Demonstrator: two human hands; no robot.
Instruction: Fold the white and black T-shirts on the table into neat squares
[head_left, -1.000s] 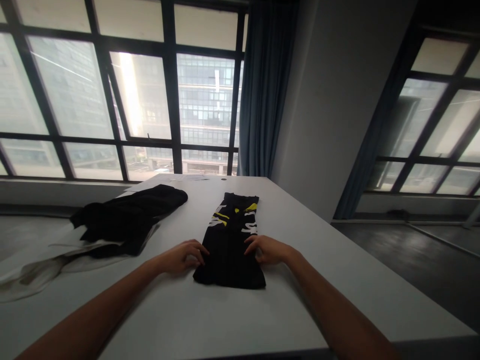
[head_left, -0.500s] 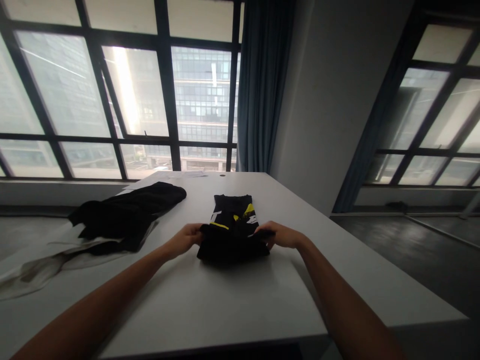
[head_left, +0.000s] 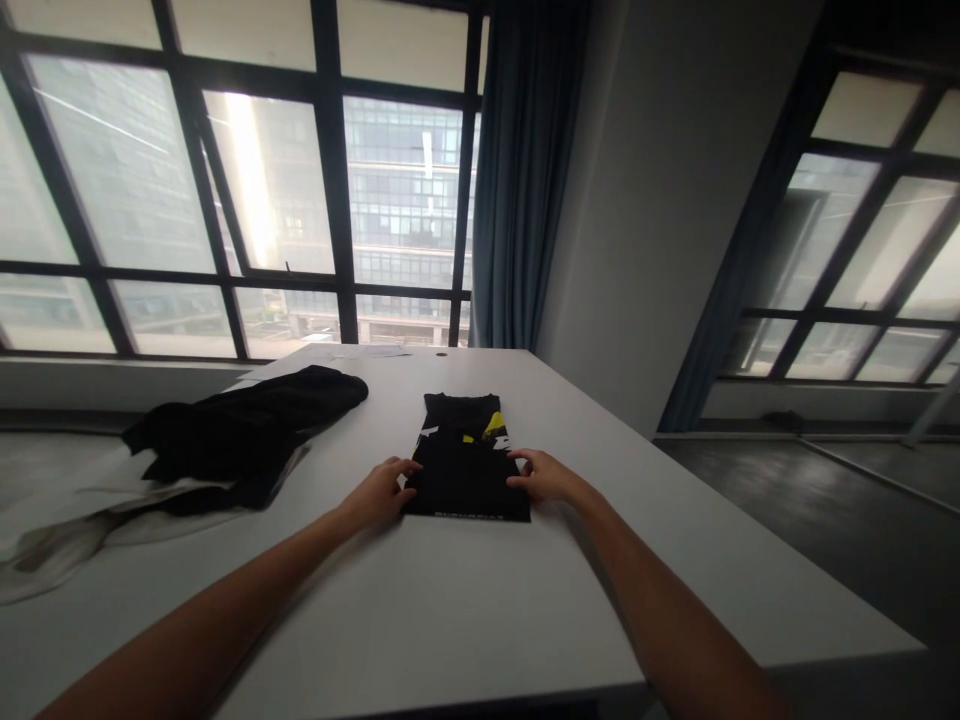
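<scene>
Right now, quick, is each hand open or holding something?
Left hand: open, fingertips at the left edge of the folded black garment.
Right hand: open, fingertips at its right edge.

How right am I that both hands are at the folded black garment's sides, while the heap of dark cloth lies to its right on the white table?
Not quite: the head view shows the heap of dark cloth lying to the left of the folded black garment. The rest is right.

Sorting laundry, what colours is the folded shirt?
The shirt is black with yellow and white print; head view.
</scene>
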